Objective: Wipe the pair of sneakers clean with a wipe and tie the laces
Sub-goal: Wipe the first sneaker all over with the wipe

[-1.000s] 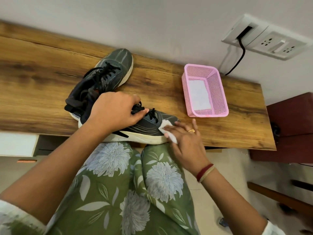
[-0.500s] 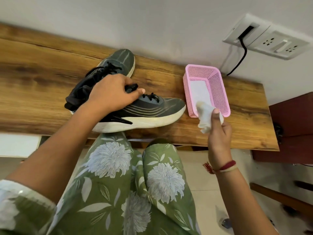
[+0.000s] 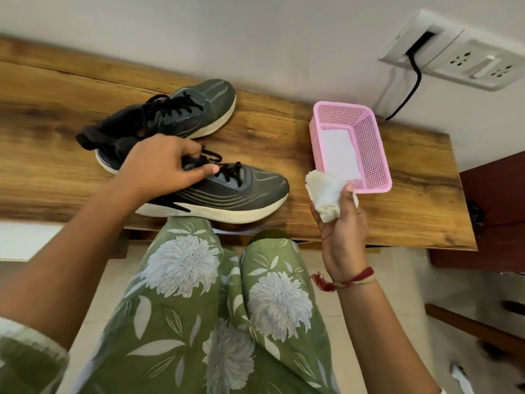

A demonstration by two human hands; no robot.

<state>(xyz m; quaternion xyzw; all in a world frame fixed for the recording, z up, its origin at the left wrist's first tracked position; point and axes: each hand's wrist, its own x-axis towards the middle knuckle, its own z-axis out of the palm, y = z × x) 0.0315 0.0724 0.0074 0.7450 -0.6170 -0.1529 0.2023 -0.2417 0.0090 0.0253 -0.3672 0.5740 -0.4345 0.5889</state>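
The left hand (image 3: pixel 167 163) is gripping the near sneaker (image 3: pixel 227 197) by its laces (image 3: pixel 230 173), probably steadying it so it cannot slide off the table's (image 3: pixel 412 194) front edge. At three o'clock, the right hand (image 3: pixel 343 226) is clutching the crumpled wipe (image 3: pixel 324 194), now lifted clear of the toe it was rubbing a second ago. The far sneaker (image 3: pixel 181 115) is waiting at eleven o'clock and the pink basket (image 3: pixel 377 155) at two.

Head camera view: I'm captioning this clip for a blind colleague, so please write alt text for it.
A person's left hand grips the laces of the near grey sneaker on a wooden table, while the right hand holds a crumpled white wipe clear of its toe. The second sneaker lies behind it; a pink basket stands to the right.
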